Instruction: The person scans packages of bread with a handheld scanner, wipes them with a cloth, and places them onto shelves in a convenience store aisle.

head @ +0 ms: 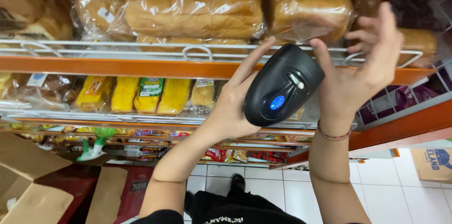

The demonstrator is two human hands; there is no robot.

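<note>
My left hand [231, 106] grips a black handheld barcode scanner [281, 85] with a blue light on its top, pointed up at the bread shelf. My right hand [361, 66] is raised beside the scanner with fingers spread, its thumb touching the scanner's right side and its fingertips near a bagged loaf [308, 5] on the top shelf. A braided bracelet [333, 135] circles my right wrist. Several bagged bread loaves [193, 5] lie along the top shelf.
An orange shelf edge with a white wire rail [141, 66] runs across. Below it sit yellow packaged cakes [141, 94]. Open cardboard boxes [28, 181] stand at lower left, another box [432, 163] at lower right. White tiled floor [376, 191] lies underneath, with my dark shoe [237, 182].
</note>
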